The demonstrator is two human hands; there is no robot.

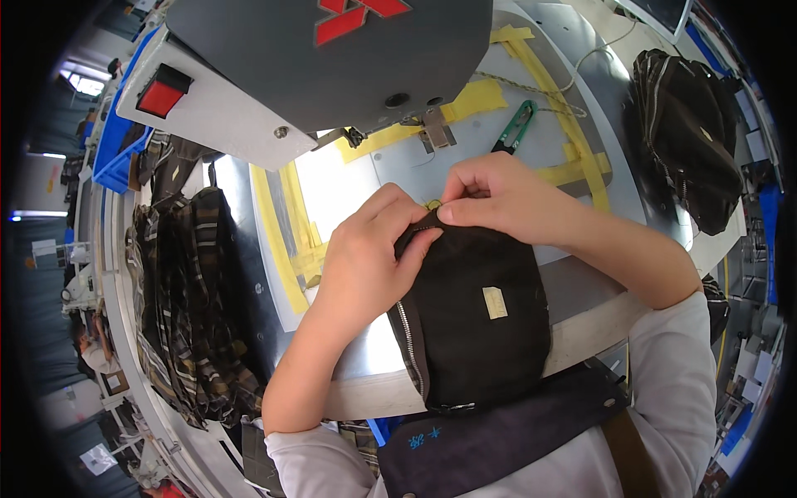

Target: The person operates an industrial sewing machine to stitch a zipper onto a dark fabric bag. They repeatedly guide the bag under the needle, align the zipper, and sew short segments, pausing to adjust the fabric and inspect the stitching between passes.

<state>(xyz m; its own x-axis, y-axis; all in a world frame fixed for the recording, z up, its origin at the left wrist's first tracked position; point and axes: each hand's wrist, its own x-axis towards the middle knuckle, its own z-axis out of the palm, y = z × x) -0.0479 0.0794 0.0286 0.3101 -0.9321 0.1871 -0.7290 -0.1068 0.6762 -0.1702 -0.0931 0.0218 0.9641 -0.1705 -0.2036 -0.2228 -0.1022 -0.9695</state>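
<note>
A black fabric bag (469, 349) with a silver zipper along its left side and a small pale tag lies at the front edge of the sewing machine's bed. My left hand (374, 249) pinches the bag's top left corner at the zipper. My right hand (491, 197) is closed on the same top edge, its thumb pressed near a small yellow loop. Beyond them, the machine's dark head (374, 50) overhangs a metal plate (326, 187) marked with yellow tape, and green thread snips (515, 124) lie behind my right hand.
Piled plaid and dark bags (187, 307) sit at my left beside a blue bin (120, 166). Another black bag (681, 133) lies at the right, near cords. A co-worker (98, 353) is at the far left.
</note>
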